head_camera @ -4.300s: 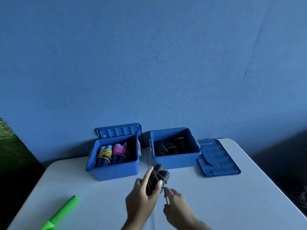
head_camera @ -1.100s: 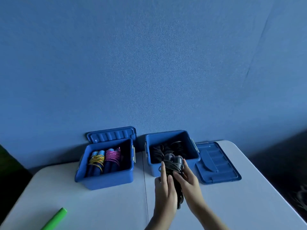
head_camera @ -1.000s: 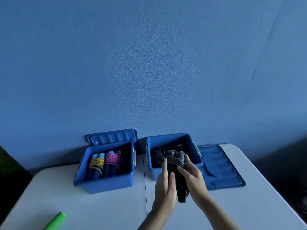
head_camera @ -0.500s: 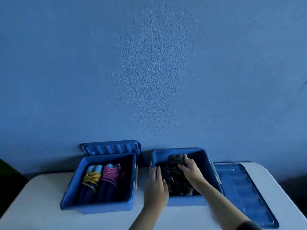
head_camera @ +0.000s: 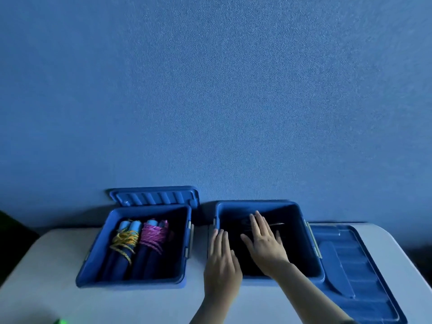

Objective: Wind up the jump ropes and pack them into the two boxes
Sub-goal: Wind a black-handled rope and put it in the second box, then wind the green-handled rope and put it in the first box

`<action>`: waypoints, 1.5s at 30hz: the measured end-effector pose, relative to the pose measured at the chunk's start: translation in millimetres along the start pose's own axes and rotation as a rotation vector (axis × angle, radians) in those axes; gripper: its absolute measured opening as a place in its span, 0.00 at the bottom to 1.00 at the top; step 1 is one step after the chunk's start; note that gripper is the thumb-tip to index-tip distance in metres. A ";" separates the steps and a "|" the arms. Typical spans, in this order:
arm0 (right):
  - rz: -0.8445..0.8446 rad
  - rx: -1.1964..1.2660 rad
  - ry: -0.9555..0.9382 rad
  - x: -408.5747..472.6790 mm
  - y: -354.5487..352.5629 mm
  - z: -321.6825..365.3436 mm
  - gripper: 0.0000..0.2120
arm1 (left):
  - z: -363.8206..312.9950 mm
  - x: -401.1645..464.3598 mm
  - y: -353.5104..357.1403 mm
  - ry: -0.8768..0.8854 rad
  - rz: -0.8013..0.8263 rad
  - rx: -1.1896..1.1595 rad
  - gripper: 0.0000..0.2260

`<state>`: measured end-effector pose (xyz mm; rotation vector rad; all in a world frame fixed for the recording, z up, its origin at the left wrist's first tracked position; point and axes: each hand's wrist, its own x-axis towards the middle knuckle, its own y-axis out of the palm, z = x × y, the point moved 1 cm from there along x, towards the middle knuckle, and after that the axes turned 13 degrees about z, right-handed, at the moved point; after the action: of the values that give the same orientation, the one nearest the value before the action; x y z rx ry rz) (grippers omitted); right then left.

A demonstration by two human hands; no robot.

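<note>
On the white surface [head_camera: 58,298], against a blue textured wall [head_camera: 210,90], two open blue plastic boxes stand side by side; the right box [head_camera: 313,274] is the landmark for what follows. No brand, label or writing can be read on anything.

Right box: deep and very dark inside. Black wound jump ropes [head_camera: 268,224] lie in it, mostly lost in shadow; only a few thin pale strands show near the far wall. The right hand [head_camera: 264,242] reaches into it over the near rim, palm down, fingers straight and slightly spread, lying flat on the black bundle. The left hand [head_camera: 222,260] lies over the box's left rim, flat, fingers straight and close together, holding nothing.

Left of the right box, a narrow strip of bare surface between them: the left box [head_camera: 131,281], with grey latches on its sides. It holds two wound ropes with dark foam handles and light blue end caps, lying side by side: a yellow-corded rope [head_camera: 125,239] and, nearer the right box, a pink-corded rope [head_camera: 154,235]. The part of this box nearest the right box is dark.

Behind the left box, its ribbed lid [head_camera: 154,196] leans upright against the wall.

Right of the right box, a second lid [head_camera: 350,272] lies flat, touching the box's side and reaching almost to the rounded corner of the surface.

Near edge, well left of the right box: a sliver of something bright green [head_camera: 62,321], cut off by the frame. Open surface lies in front of both boxes.
</note>
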<state>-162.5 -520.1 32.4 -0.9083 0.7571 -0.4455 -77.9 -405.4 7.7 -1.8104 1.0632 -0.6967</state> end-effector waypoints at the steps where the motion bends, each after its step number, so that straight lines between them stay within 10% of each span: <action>1: 0.019 -0.040 0.017 -0.3 0.3 -0.9 0.34 | 0.4 0.1 -0.1 0.001 -0.004 -0.006 0.22; 26: -0.127 0.143 -0.164 -117.3 33.3 72.2 0.23 | 4.5 -134.4 -60.6 -0.312 0.141 0.021 0.24; 45: 0.235 0.002 -0.354 -163.7 212.4 271.2 0.24 | 241.9 -285.4 -132.9 -0.703 0.140 0.085 0.25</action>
<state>-60.6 -152.6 25.6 -0.8545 0.5290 -0.0735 30.1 -23.4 13.0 -1.6877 0.6593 0.0025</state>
